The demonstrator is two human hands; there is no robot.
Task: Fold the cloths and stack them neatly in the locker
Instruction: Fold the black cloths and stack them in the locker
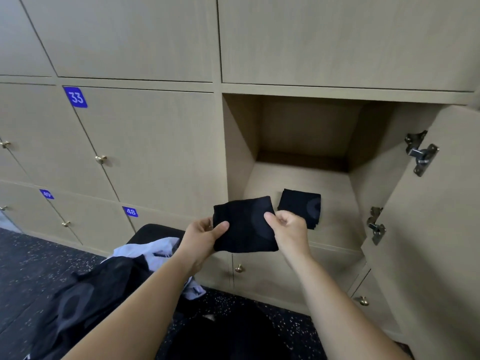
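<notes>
Right now the left hand (202,236) and right hand (288,228) each pinch a side edge of 1 folded black cloth (244,226), held before the open locker (240,152). Inside, near its front, lies a stack of folded black cloths (300,205).

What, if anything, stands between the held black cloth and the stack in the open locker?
Nothing visible. The left hand and right hand hold the cloth before the locker opening; the door is swung aside to the right, the stack just beyond.
</notes>
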